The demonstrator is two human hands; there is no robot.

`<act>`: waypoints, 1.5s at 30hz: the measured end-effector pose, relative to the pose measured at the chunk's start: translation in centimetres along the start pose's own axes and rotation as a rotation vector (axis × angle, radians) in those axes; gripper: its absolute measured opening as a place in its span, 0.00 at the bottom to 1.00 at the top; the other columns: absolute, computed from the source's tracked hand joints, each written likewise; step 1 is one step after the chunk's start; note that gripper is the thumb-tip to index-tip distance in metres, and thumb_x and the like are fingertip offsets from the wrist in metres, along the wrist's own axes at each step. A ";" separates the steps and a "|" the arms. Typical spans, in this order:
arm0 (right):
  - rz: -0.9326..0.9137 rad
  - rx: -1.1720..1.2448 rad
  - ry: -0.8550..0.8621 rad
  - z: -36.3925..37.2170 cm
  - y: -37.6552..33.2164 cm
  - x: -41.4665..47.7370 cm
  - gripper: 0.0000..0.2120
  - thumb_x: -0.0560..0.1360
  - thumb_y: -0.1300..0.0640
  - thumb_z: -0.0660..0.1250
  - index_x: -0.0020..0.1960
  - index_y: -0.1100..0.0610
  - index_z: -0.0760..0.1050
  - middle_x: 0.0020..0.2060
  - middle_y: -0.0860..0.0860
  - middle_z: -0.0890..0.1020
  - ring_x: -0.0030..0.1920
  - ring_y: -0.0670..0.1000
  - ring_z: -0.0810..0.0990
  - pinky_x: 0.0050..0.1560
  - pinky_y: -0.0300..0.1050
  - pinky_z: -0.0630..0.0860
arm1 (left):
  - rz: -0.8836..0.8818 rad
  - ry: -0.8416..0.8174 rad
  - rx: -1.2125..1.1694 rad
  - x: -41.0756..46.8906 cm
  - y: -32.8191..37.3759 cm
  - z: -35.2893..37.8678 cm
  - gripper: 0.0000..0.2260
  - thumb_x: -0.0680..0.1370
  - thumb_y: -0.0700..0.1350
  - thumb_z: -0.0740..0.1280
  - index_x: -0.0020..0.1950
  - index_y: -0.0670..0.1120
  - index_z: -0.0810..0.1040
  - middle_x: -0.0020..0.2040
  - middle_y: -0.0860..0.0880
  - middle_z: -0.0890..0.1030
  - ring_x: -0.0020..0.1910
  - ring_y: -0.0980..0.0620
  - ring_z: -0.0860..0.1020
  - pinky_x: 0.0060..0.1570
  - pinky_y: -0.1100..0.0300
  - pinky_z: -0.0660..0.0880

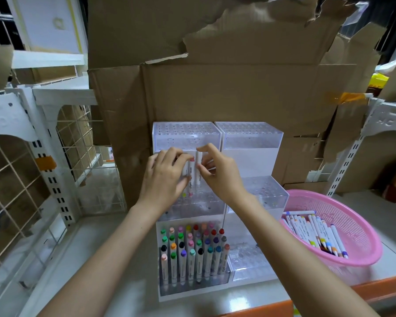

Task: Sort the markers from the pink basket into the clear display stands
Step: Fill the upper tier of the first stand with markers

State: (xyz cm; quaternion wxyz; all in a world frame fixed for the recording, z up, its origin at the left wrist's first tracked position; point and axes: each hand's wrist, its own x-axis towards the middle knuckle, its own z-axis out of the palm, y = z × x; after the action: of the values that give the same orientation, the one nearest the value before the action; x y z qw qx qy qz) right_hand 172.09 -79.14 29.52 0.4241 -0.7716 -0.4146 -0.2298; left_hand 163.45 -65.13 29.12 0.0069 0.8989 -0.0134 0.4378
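Torn brown cardboard (215, 88) rises behind the display stands (252, 138) — clear stepped blocks in two columns, their tops drilled with holes. Just right of the stands sits the pink basket (361, 227), with loose markers (316, 234) heaped inside it. The front step of the stands' left column holds rows of standing markers (192, 252), coloured caps up. Both hands meet above the middle step of that same column. The left hand (167, 179) has its fingers curled round a small bunch of white markers (189, 177), held upright. The right hand (220, 177) pinches a single white marker (199, 165) between thumb and fingertips, just beside the bunch. Whether the lower ends reach the holes — I cannot tell.
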 end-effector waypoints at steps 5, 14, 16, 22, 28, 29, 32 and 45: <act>-0.006 -0.006 -0.030 0.2 -0.1 -0.3 0.14 0.74 0.64 0.68 0.57 0.55 0.72 0.36 0.50 0.78 0.35 0.51 0.79 0.40 0.53 0.79 | -0.014 -0.001 -0.025 -0.1 -0.1 0.0 0.20 0.69 0.45 0.75 0.59 0.49 0.76 0.54 0.49 0.75 0.55 0.49 0.72 0.56 0.52 0.67; -0.059 -0.007 0.017 0.1 0.5 -0.6 0.09 0.76 0.64 0.67 0.55 0.58 0.77 0.39 0.50 0.79 0.35 0.50 0.79 0.39 0.51 0.79 | -0.021 0.001 -0.039 0.2 -0.2 -0.2 0.16 0.70 0.43 0.74 0.57 0.48 0.78 0.52 0.48 0.75 0.54 0.48 0.73 0.55 0.54 0.66; -0.060 0.007 0.041 0.2 0.6 -0.5 0.08 0.76 0.65 0.66 0.54 0.58 0.78 0.44 0.51 0.82 0.38 0.49 0.79 0.41 0.49 0.80 | -0.016 -0.003 -0.026 0.3 0.0 -0.2 0.16 0.70 0.42 0.74 0.57 0.47 0.78 0.51 0.48 0.75 0.53 0.48 0.73 0.54 0.53 0.67; -0.045 -0.021 0.027 0.0 0.8 0.2 0.03 0.74 0.64 0.70 0.46 0.60 0.76 0.43 0.53 0.82 0.39 0.54 0.80 0.39 0.56 0.78 | 0.018 0.006 0.000 0.0 -0.1 -0.4 0.18 0.69 0.43 0.75 0.58 0.47 0.78 0.53 0.47 0.75 0.53 0.47 0.74 0.55 0.51 0.69; -0.054 -0.068 0.022 0.0 0.3 0.4 0.07 0.74 0.60 0.71 0.45 0.60 0.73 0.41 0.52 0.79 0.35 0.52 0.76 0.36 0.56 0.77 | 0.024 -0.013 0.022 -0.3 0.0 -0.4 0.21 0.69 0.43 0.75 0.61 0.46 0.77 0.54 0.47 0.76 0.55 0.47 0.75 0.57 0.50 0.70; -0.052 -0.093 0.006 -0.1 0.2 0.2 0.07 0.74 0.59 0.71 0.47 0.59 0.72 0.41 0.52 0.79 0.35 0.53 0.76 0.36 0.55 0.77 | 0.024 -0.022 0.027 -0.3 0.0 -0.5 0.21 0.69 0.43 0.75 0.61 0.47 0.77 0.54 0.47 0.75 0.55 0.46 0.74 0.57 0.50 0.70; -0.073 -0.199 -0.063 -0.3 0.0 -0.7 0.12 0.76 0.55 0.68 0.56 0.58 0.71 0.44 0.48 0.76 0.36 0.49 0.73 0.34 0.50 0.76 | 0.040 -0.073 0.051 -0.4 -0.1 -0.7 0.23 0.69 0.45 0.74 0.64 0.47 0.75 0.56 0.47 0.74 0.57 0.47 0.74 0.59 0.50 0.69; -0.137 -0.469 -0.235 -2.0 -0.2 -2.8 0.31 0.77 0.45 0.64 0.77 0.48 0.58 0.58 0.51 0.75 0.52 0.55 0.76 0.43 0.48 0.73 | 0.013 -0.215 0.090 -1.0 1.0 -2.2 0.30 0.74 0.55 0.68 0.73 0.46 0.66 0.68 0.46 0.70 0.68 0.46 0.67 0.70 0.48 0.61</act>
State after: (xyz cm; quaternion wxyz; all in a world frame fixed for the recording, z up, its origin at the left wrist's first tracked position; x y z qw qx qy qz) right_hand 170.35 -82.02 28.73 0.1663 -0.8402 -0.4477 -0.2568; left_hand 161.13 -66.02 29.69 -0.0380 0.9400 -0.0003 0.3390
